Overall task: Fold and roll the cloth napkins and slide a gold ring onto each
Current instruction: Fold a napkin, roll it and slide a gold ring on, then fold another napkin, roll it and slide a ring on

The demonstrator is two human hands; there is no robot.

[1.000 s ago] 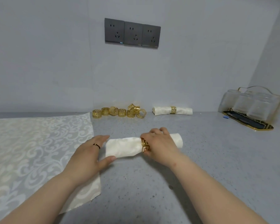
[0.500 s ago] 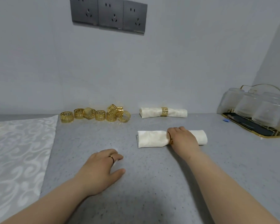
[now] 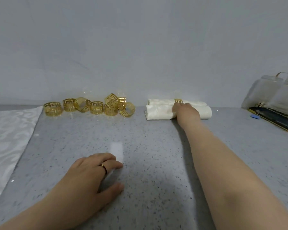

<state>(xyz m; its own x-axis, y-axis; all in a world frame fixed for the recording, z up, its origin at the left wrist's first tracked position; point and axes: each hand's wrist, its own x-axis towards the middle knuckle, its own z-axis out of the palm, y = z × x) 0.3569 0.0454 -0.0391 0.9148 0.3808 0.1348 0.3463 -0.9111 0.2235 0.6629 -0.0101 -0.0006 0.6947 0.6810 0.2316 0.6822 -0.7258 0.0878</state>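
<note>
R hand (image 3: 186,112) grips front napkin roll (image 3: 158,112), L hand (image 3: 88,178) flat on counter (image 3: 156,143)

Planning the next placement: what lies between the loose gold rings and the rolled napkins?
Nothing; in the head view only bare counter separates gold rings and rolled napkins.

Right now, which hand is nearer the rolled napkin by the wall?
Right. The right hand grips the front roll, right beside the back rolled napkin; the left hand rests on the countertop, far off.

Left grip (image 3: 90,178) lies flat, relaxed; outstretched right grip (image 3: 185,111) curls over the napkin roll (image 3: 158,112).
</note>
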